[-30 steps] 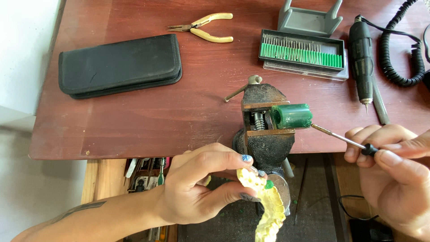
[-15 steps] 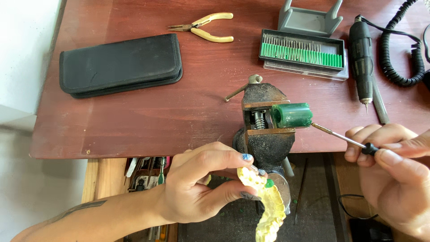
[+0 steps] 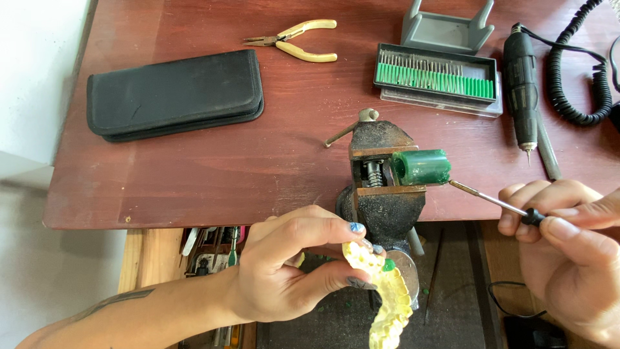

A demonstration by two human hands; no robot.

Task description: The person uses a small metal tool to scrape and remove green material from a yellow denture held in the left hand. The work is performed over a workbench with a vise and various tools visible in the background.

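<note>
My left hand (image 3: 294,268) grips a yellow dental model (image 3: 387,297) with a small green wax spot, held below the table's front edge next to the vise. My right hand (image 3: 568,249) pinches a thin metal carving tool (image 3: 491,201) with a dark handle. Its tip touches the lower right of a green wax block (image 3: 423,167). That block is clamped in a small rusty bench vise (image 3: 382,184) fixed at the table's front edge.
On the red-brown wooden table (image 3: 258,168) lie a black zip case (image 3: 174,95), yellow-handled pliers (image 3: 297,40), a tray of green-shank burs (image 3: 436,79), a grey stand (image 3: 447,29) and a black rotary handpiece (image 3: 520,81) with coiled cord (image 3: 575,71). An open drawer of tools (image 3: 210,249) shows under the table.
</note>
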